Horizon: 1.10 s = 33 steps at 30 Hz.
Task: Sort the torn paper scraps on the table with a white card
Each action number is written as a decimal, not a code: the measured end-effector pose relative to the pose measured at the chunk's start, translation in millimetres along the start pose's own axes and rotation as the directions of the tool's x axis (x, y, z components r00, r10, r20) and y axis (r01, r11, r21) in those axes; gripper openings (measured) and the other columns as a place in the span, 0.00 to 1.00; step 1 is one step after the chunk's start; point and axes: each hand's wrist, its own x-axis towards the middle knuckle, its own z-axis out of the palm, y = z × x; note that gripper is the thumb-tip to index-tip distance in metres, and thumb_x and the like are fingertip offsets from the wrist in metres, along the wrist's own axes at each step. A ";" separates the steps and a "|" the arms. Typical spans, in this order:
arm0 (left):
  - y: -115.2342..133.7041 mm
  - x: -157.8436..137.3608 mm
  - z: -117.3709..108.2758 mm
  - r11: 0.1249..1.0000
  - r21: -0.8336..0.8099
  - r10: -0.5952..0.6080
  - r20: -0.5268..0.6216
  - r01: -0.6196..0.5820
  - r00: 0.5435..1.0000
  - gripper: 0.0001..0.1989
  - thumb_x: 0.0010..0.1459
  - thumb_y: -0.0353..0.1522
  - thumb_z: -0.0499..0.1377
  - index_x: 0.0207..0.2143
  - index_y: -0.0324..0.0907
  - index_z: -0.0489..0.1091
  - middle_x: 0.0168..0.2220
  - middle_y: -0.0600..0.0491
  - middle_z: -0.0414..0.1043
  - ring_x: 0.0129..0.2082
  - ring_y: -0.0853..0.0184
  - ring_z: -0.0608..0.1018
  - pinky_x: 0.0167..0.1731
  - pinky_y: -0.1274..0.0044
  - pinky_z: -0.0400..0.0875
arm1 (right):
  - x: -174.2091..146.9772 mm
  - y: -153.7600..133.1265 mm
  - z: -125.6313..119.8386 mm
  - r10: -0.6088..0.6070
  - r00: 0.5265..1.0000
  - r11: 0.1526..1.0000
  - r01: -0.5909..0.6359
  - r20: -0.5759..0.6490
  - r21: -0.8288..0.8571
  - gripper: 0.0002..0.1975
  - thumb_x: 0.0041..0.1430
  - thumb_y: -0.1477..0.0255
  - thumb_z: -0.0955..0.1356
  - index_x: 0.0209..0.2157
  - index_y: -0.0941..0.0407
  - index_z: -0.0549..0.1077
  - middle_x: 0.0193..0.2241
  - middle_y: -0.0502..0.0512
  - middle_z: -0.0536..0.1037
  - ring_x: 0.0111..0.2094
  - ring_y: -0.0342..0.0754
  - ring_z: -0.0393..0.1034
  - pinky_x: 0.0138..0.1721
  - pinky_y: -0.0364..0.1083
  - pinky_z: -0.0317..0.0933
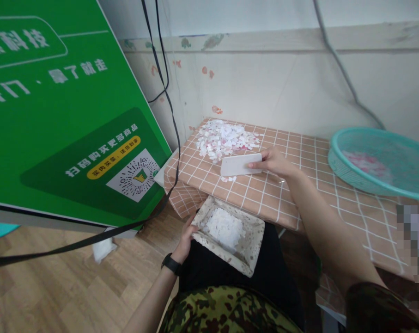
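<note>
My left hand grips the left rim of a speckled rectangular tray, held below the table's front edge over my lap. Small white paper pieces lie in a heap inside it. Over the table, my right hand is closed on the right end of a flat white scraper, tilted on its long edge. A few paper bits show just in front of the scraper. Behind it spreads a larger pile of white and pinkish paper pieces.
A checked brown tablecloth covers the table, which stands against a wall. At the right sits a turquoise mesh basket with pinkish pieces in it. A big green sign panel stands left, with a black strap hanging in front.
</note>
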 end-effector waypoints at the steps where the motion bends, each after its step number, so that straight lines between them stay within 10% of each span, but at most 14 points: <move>1: -0.3 0.1 -0.4 1.000 0.000 0.002 0.002 -0.002 1.000 0.30 0.47 0.34 0.58 0.55 0.40 0.70 0.48 0.48 0.78 0.47 0.50 0.76 0.42 0.67 0.70 | -1.1 -1.3 -2.3 0.006 1.000 1.000 -0.006 0.028 -0.004 0.16 0.42 0.60 0.76 0.30 0.57 0.82 0.29 0.56 0.81 0.28 0.47 0.72 0.27 0.46 0.66; 7: -1.0 1.2 -1.7 1.000 0.023 -0.018 -0.028 0.018 0.999 0.29 0.46 0.34 0.58 0.54 0.40 0.70 0.50 0.47 0.76 0.50 0.49 0.74 0.43 0.67 0.69 | -9.1 -15.0 -12.2 0.051 0.998 0.999 -0.050 0.047 -0.022 0.16 0.41 0.60 0.76 0.26 0.58 0.81 0.18 0.52 0.75 0.20 0.44 0.67 0.20 0.43 0.62; 33: 2.7 -1.7 1.1 1.000 0.022 -0.001 -0.017 0.001 1.000 0.27 0.47 0.34 0.58 0.52 0.40 0.71 0.49 0.49 0.77 0.47 0.51 0.76 0.40 0.70 0.69 | -1.7 -0.3 -1.1 0.050 0.994 0.997 -0.045 0.096 -0.055 0.15 0.45 0.61 0.75 0.32 0.57 0.82 0.31 0.56 0.82 0.31 0.49 0.74 0.31 0.47 0.69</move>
